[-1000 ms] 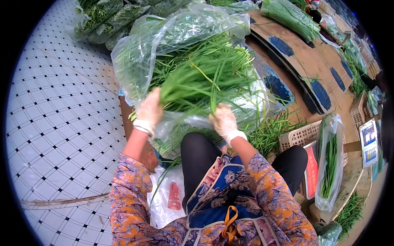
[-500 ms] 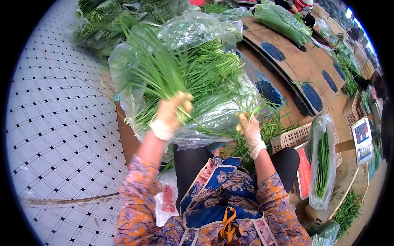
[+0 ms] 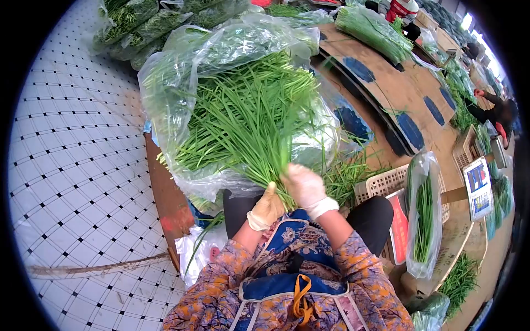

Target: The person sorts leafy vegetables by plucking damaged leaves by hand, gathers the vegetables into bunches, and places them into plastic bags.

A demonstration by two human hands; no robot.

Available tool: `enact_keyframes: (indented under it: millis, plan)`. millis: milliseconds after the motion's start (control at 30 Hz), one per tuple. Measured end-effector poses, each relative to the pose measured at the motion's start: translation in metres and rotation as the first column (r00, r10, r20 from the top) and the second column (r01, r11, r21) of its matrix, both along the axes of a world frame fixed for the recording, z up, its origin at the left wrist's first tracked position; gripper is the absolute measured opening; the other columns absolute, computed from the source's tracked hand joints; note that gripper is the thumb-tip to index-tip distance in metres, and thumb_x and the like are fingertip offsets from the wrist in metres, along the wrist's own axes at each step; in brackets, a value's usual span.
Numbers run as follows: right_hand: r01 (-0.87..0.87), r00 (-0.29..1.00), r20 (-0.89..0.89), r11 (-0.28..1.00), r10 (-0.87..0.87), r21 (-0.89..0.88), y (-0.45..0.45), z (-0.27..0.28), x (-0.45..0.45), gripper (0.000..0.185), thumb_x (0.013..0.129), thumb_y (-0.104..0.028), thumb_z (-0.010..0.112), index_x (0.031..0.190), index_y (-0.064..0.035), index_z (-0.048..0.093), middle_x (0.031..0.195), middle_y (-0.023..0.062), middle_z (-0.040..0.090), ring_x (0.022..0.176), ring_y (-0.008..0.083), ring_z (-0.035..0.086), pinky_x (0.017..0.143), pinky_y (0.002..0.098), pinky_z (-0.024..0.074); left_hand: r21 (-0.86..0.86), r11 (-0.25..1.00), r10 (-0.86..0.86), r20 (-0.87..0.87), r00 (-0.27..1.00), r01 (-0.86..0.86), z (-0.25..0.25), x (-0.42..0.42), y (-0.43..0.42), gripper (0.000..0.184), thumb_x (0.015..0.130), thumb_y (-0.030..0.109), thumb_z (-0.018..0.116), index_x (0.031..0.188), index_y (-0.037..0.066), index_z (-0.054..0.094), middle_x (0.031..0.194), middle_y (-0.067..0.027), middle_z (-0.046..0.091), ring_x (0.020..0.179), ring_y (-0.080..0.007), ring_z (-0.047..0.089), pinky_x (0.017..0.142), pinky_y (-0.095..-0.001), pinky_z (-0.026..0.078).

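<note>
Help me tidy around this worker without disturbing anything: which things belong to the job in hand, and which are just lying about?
Likely part of the job:
- bunch of greens between the left hand and right hand
- plastic bag with more greens

Apparently just lying about:
- white bag
- red sign
- crate

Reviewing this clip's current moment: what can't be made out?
All in the head view:
Lower stems of the held chives: partly covered by the left hand and right hand.
Right hand's exact grip: blurred, fingers partly hidden.
Scale display: characters too small.
Red item: partly hidden by the left sleeve.
Bagged greens, upper left: cut off by the top edge.
</note>
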State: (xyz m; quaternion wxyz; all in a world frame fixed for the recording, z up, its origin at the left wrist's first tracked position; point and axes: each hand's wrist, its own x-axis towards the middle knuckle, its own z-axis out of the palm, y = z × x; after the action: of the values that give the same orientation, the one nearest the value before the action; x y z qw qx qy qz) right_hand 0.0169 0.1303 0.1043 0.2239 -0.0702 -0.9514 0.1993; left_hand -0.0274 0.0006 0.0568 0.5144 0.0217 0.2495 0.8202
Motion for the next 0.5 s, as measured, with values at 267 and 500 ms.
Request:
enact_keyframes:
  millis: [267, 500]
  plan:
    - [-0.186, 0.966, 0.135, 0.956, 0.220, -0.225, -0.009, 0.016, 0.023, 0.029, 0.074, -0.016, 0.060, 0.102, -0.0056, 0.060, 0.077, 0.0149, 0.060, 0.079, 0.0319, 0.059, 0.070, 0.0384, 0.0483, -0.028, 1.000, 0.000, 0.167, 0.986, 0.005, -0.003, 0.001, -0.001, 0.053, 0.091, 0.042, 0.044, 0.120, -0.002, 0.044, 0.122, -0.0157, 0.049, 0.112, -0.0271, 0.047, 0.097, -0.0412, 0.037]
    - [0.112, 0.891, 0.444, 0.900, 0.096, -0.420, 0.010, -0.005, 0.010, 0.026, 0.084, -0.023, 0.050, 0.107, -0.0134, 0.059, 0.099, 0.0127, 0.062, 0.093, 0.0285, 0.059, 0.081, 0.0367, 0.0460, 0.058, 0.991, 0.105, 0.208, 0.973, -0.119, -0.015, 0.003, 0.003, 0.049, 0.093, 0.042, 0.034, 0.122, 0.004, 0.046, 0.118, -0.0121, 0.054, 0.109, -0.0272, 0.051, 0.094, -0.0438, 0.039]
